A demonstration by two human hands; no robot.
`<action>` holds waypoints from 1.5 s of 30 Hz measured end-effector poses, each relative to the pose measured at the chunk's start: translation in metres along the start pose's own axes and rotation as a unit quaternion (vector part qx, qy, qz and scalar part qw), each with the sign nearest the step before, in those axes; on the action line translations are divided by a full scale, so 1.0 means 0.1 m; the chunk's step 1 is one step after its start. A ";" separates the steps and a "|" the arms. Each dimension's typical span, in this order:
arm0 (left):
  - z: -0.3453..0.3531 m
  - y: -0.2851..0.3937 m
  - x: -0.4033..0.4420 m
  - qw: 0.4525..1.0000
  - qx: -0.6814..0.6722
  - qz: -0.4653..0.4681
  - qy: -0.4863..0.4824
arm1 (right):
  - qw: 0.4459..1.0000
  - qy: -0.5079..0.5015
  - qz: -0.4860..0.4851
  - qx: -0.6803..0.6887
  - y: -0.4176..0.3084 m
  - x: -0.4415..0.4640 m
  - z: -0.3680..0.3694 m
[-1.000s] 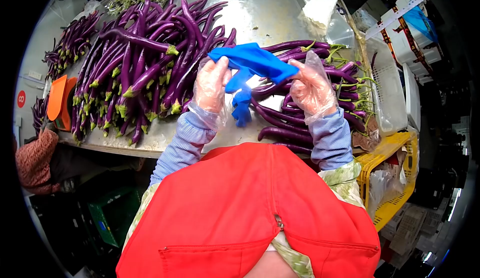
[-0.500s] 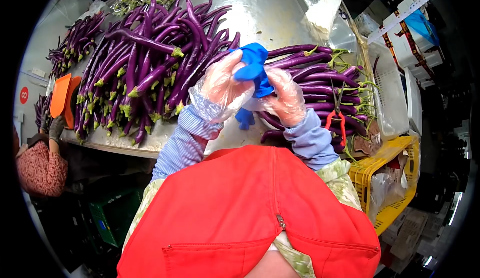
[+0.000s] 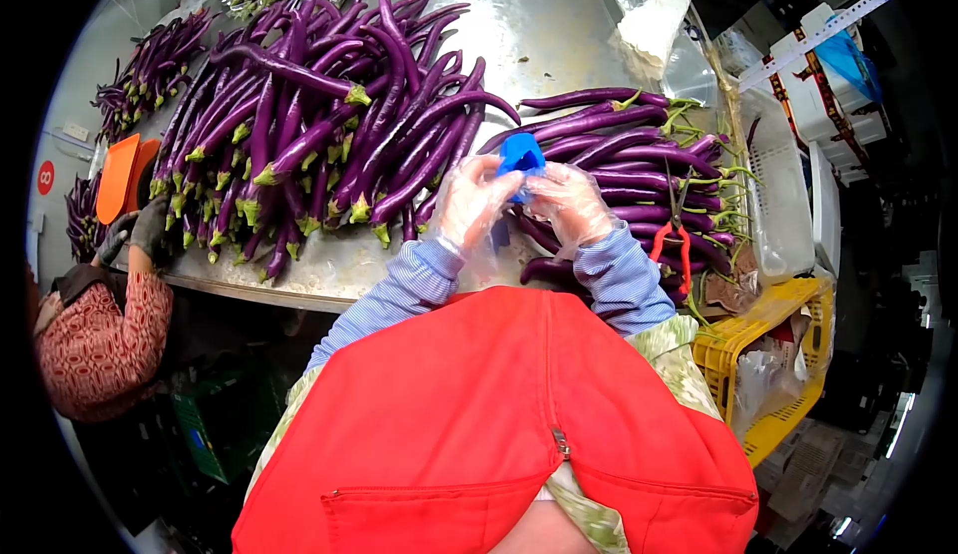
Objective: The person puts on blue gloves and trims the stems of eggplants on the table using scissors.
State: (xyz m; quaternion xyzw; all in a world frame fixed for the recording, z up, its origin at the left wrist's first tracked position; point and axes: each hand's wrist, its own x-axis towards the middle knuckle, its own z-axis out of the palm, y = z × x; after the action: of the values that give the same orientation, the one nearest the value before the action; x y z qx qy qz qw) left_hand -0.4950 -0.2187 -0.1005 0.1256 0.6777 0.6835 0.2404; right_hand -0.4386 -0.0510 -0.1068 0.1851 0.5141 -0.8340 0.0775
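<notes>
Between my hands is a crumpled blue rubber glove (image 3: pixel 521 153), pinched by its edges. My left hand (image 3: pixel 473 198), in a clear plastic glove, has its fingers closed on the left side. My right hand (image 3: pixel 571 202), likewise in clear plastic, grips the right side. Part of the blue glove is hidden behind the fingers. To the right, under and beside my right hand, lie long purple eggplants (image 3: pixel 639 155) with green stems pointing right. Red-handled scissors (image 3: pixel 675 227) rest on top of them.
A big heap of eggplants (image 3: pixel 289 125) covers the table's left side. A person's dark-gloved hand (image 3: pixel 150 225) is by an orange scoop-like piece (image 3: pixel 120 180) at far left. A white basket (image 3: pixel 780 195) and a yellow crate (image 3: pixel 714 349) stand right. White paper (image 3: pixel 654 25) lies at the back.
My hands have drawn closer together, and the blue glove is more bunched and lower. My left hand moved right. At far left, the other person has leaned in with both hands showing.
</notes>
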 end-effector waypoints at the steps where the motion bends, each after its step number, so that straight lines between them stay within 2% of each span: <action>1: 0.01 -0.12 0.06 0.999 -0.026 -0.023 0.011 | 1.000 0.006 -0.026 -0.003 -0.03 -0.03 -0.01; 2: -0.01 -0.29 0.15 0.999 0.022 0.020 0.037 | 0.998 0.013 -0.053 -0.005 -0.08 -0.07 -0.01; 3: 0.00 -0.28 0.18 0.999 0.015 0.013 0.043 | 0.997 0.019 -0.080 -0.008 -0.14 -0.12 0.02; 4: 0.02 -0.27 0.19 0.999 0.007 0.005 0.049 | 0.982 0.102 -0.152 0.053 -0.21 -0.23 0.17; 5: 0.04 -0.25 0.20 0.998 -0.001 -0.002 0.056 | 0.965 0.146 -0.217 -0.001 -0.25 -0.28 0.11; 7: 0.08 -0.07 0.15 0.997 0.056 0.011 0.059 | 0.953 0.131 -0.271 0.014 -0.23 -0.42 -0.04; 9: 0.13 0.08 0.10 0.988 0.137 0.049 0.056 | 0.975 0.009 -0.212 0.065 -0.18 -0.59 -0.01; 10: 0.17 0.10 0.10 0.974 0.208 0.086 0.037 | 0.988 -0.010 -0.151 -0.016 -0.17 -0.66 0.05; 11: 0.22 0.10 0.07 0.979 0.182 0.092 0.023 | 0.991 -0.036 -0.083 -0.098 -0.14 -0.70 0.10; 13: 0.27 0.16 0.01 0.973 0.204 0.105 0.017 | 0.992 -0.118 -0.053 -0.010 -0.02 -0.58 0.01; 14: 0.27 0.14 0.01 0.973 0.201 0.109 0.014 | 0.993 -0.087 0.020 0.074 -0.02 -0.52 0.01; 16: 0.25 0.08 0.03 0.973 0.197 0.118 0.013 | 0.987 -0.044 0.072 0.140 -0.09 -0.47 0.05; 17: 0.21 -0.04 0.09 0.980 0.167 0.108 0.015 | 0.980 -0.024 0.099 0.171 -0.11 -0.45 0.07; 18: 0.19 -0.08 0.13 0.986 0.136 0.099 0.017 | 0.971 -0.048 0.096 0.215 -0.06 -0.41 0.04; 21: 0.14 -0.16 0.12 0.999 -0.022 0.003 -0.041 | 0.971 0.043 0.087 0.219 0.02 -0.35 0.05; 23: 0.14 -0.18 0.10 0.981 -0.153 -0.075 -0.092 | 0.993 0.046 -0.004 0.111 0.15 -0.34 -0.01; 24: 0.15 -0.16 0.09 0.984 -0.131 -0.060 -0.108 | 0.996 0.048 -0.049 0.057 0.15 -0.36 0.02; 27: 0.20 -0.13 0.04 0.977 -0.186 -0.077 -0.073 | 0.978 0.168 -0.109 -0.067 0.04 -0.41 0.22; 28: 0.22 -0.12 0.02 0.990 -0.139 -0.020 -0.014 | 0.984 0.145 -0.095 0.025 0.02 -0.42 0.23; 30: 0.28 -0.12 -0.04 0.989 -0.041 0.096 0.104 | 0.965 0.177 -0.163 -0.108 0.07 -0.38 0.17; 31: 0.27 -0.05 -0.11 0.963 0.095 0.199 0.153 | 0.946 0.192 -0.196 -0.174 0.12 -0.34 0.11; 32: 0.28 0.04 -0.24 0.920 0.176 0.335 0.099 | 0.936 0.211 -0.203 -0.196 0.18 -0.29 0.05; 34: 0.32 0.35 -0.46 0.850 0.283 0.439 -0.064 | 0.928 0.252 -0.191 -0.198 0.31 -0.18 -0.07; 35: 0.36 0.46 -0.53 0.840 0.312 0.411 -0.168 | 0.930 0.271 -0.171 -0.179 0.37 -0.15 -0.10; 36: 0.46 0.39 -0.55 0.835 0.312 0.432 -0.139 | 0.942 0.252 -0.173 -0.141 0.39 -0.18 -0.07; 39: 0.45 0.18 -0.47 0.817 0.324 0.426 -0.216 | 0.964 0.193 -0.180 -0.026 0.39 -0.29 0.03; 40: 0.45 0.16 -0.48 0.797 0.341 0.444 -0.225 | 0.937 0.232 -0.181 -0.187 0.46 -0.28 -0.03; 43: 0.58 -0.01 -0.42 0.810 0.286 0.449 -0.246 | 0.954 0.213 -0.207 -0.045 0.64 -0.23 -0.05; 45: 0.64 0.17 -0.54 0.762 0.357 0.395 -0.368 | 0.938 0.248 -0.206 -0.132 0.68 -0.23 -0.10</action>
State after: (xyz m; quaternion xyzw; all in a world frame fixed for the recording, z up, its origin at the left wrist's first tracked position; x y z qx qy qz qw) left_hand -0.4194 -0.1898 -0.0724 0.7010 0.6225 0.3276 0.1174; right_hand -0.3936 -0.0750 -0.1581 0.2639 0.6492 -0.6843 -0.2018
